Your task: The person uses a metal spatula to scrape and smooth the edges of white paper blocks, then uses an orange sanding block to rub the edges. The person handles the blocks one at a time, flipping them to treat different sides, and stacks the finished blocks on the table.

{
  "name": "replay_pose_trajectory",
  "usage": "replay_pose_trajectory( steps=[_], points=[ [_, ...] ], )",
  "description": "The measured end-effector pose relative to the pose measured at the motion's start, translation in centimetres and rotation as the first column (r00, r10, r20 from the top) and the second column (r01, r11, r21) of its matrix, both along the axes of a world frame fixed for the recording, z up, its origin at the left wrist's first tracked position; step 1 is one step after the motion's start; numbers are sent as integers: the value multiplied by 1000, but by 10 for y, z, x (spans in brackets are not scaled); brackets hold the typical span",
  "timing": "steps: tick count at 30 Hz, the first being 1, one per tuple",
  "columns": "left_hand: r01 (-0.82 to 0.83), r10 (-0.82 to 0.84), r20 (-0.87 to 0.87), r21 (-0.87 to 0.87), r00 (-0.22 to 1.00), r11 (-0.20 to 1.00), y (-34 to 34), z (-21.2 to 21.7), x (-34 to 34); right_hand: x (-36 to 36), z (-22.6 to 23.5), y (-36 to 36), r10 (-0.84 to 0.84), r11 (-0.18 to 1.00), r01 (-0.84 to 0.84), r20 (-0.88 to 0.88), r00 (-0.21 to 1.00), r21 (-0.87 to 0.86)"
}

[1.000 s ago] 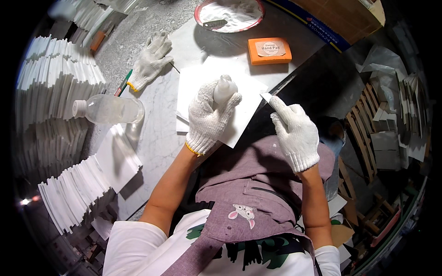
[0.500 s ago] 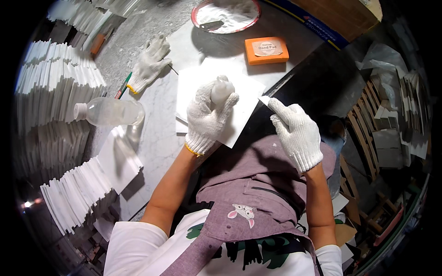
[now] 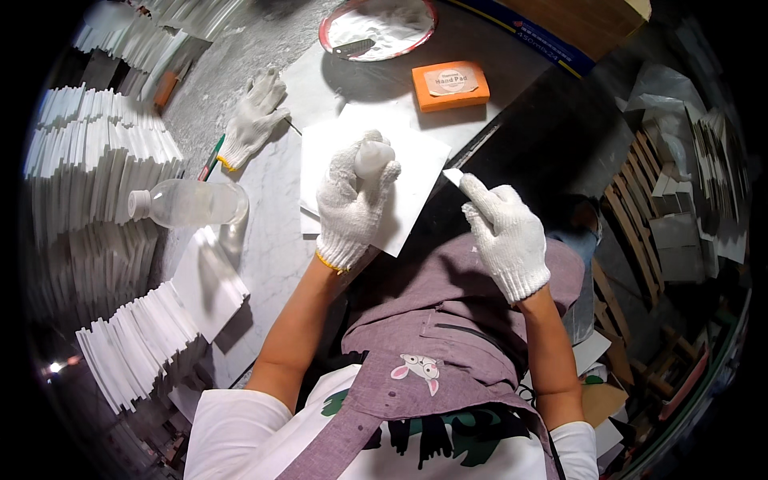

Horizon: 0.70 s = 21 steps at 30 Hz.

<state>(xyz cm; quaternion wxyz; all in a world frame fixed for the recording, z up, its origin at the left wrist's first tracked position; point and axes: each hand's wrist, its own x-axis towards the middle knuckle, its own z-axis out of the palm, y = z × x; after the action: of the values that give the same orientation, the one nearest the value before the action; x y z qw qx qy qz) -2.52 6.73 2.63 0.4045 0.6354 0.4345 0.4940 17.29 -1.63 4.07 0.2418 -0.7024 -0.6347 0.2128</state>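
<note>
In a knitted white work glove, my left hand (image 3: 349, 204) is closed around a rounded, whitish, slightly see-through object (image 3: 374, 159); its kind is unclear. That hand is above white flat sheets or tiles (image 3: 419, 172) on the marble-patterned slab (image 3: 272, 188). Off to the right, over my lap, my gloved right hand (image 3: 508, 240) pinches a small white flat piece (image 3: 454, 176). The piece's tip sticks out past the fingertips toward the sheets; the rest is hidden by the glove.
Beyond my hands are an orange hand pad (image 3: 450, 86) and a red-rimmed bowl (image 3: 324, 38) of white powder with a scraper blade (image 3: 354, 48). At left are a spare glove (image 3: 253, 120), a clear bottle (image 3: 196, 203) and stacked white tiles (image 3: 140, 348). A cardboard box (image 3: 588, 28) stands far right.
The whole view has shifted slightly. In my left hand the rounded object looks turned a little. My right hand keeps its pinch on the white piece.
</note>
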Motion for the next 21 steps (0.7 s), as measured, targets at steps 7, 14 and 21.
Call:
replay_pose_trajectory(
  steps=[7, 14, 21],
  points=[
    [-14, 20, -78, 70, 997, 997, 2, -3, -1, 10, -15, -19, -219, 958, 283, -515, 829, 48],
    [204, 131, -581, 475, 803, 856, 27, 13, -19, 22, -105, -25, -424, 862, 504, -632, 649, -61],
    [270, 220, -697, 521, 683, 810, 26, 9, -16, 27, -142, -30, -528, 813, 556, -620, 580, -172]
  ],
)
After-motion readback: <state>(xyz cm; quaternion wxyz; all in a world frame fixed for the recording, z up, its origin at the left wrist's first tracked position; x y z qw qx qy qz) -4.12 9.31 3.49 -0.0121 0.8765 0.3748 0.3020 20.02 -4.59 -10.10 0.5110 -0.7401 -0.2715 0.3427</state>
